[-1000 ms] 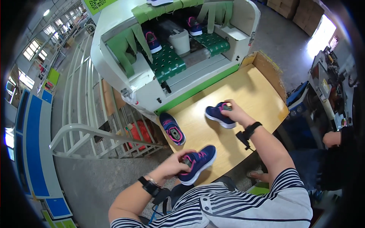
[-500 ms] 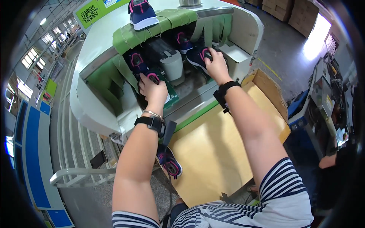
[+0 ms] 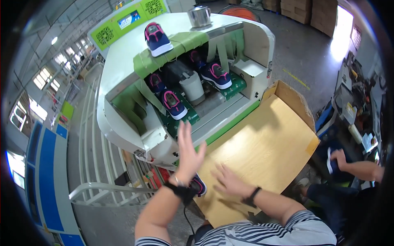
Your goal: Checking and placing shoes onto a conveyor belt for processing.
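Shoe (image 3: 174, 105) beyond empty left grip (image 3: 190, 157)

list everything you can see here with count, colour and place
machine: one, white and green, ahead
belts: two, green, inside the machine
inner shoes: four, navy and pink, inside the machine
top shoe: one, navy and pink, on the green cover
pot: one, silver, on machine top
table: one, light brown, before the machine
table shoe: one, navy and pink, at the table's left edge
rails: several, pale, left
cabinet: one, blue and grey, far left
boxes: several, brown, upper right
co-worker's hand: one, bare, lower right
left hand: one, bare, near the table's left edge
right hand: one, bare, over the table
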The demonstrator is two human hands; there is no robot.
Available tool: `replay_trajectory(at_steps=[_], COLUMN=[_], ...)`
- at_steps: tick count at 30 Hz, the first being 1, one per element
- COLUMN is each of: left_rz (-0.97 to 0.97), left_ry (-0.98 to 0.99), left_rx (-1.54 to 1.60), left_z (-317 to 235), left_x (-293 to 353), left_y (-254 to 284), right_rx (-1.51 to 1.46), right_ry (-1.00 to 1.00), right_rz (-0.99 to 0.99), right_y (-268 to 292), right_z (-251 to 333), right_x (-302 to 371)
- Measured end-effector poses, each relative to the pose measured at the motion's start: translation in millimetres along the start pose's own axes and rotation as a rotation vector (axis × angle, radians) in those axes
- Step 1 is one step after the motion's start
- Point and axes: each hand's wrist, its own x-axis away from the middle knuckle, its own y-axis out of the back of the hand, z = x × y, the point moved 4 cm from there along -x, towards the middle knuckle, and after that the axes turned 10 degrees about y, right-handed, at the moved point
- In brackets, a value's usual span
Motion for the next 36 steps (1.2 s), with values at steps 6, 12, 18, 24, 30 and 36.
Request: replay_trajectory(at_steps=[6, 12, 18, 24, 30, 36], left_rz=[-0.024, 0.072, 0.195, 0.422, 0.436, 0.459], left_ry=[0.633, 0.931, 0.695, 0.720, 0.874, 0.926], left_rx=[-0.024, 0.426, 0.351, 0.702, 0.513, 0.342], left_z=[128, 149, 144, 157, 199, 204], left_x=[177, 171, 159, 174, 235, 260], left_y=[-7, -63, -112, -100, -51, 11], right_rx=[0.053, 0.045, 0.059, 0.144, -0.041, 0.306], right_ry=[-0.219, -0.667, -0.915, -0.628, -0.941, -1.052], right_rz=[0.512, 0.137, -0.271, -0.363, -0.727, -0.396], right_y=[-20, -7, -34, 3, 17, 11], right_z=[33, 86, 135, 78, -99, -106], right_x=[191, 253, 251, 134, 6, -33])
